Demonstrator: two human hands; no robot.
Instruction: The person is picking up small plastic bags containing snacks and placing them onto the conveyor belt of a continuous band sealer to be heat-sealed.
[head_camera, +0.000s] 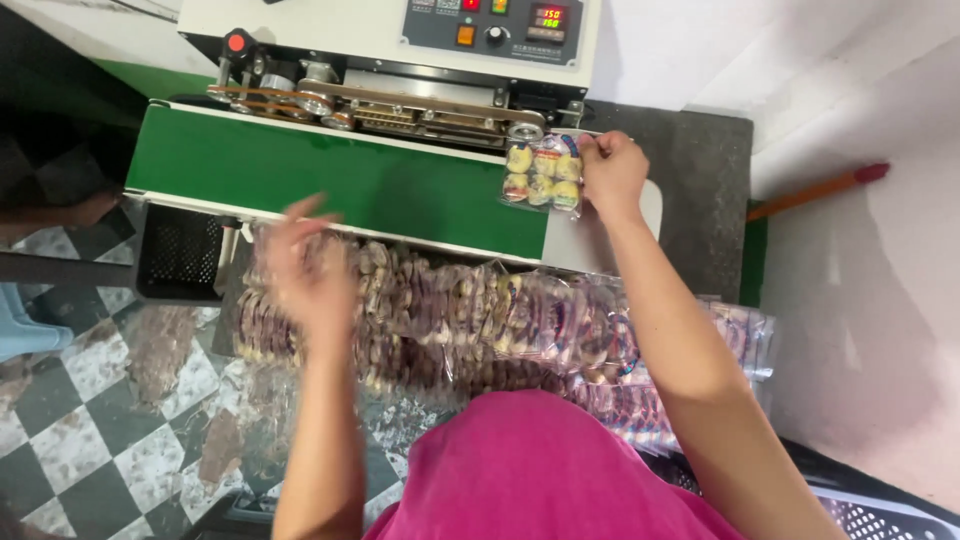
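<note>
My right hand (612, 172) holds a clear packet of small round sweets (541, 173) at the right end of the green conveyor belt (300, 170), its top edge at the sealing machine's band (400, 105). My left hand (305, 262) is blurred, fingers spread, hovering over a long row of filled clear packets (480, 320) stacked between me and the belt. It holds nothing that I can see.
The white sealing machine with a control panel (490, 25) stands behind the belt. A black perforated crate (180, 252) hangs below the belt's left end. Checkered floor tiles (70, 440) lie to the left, a white wall (870, 300) to the right, another crate (870, 515) at bottom right.
</note>
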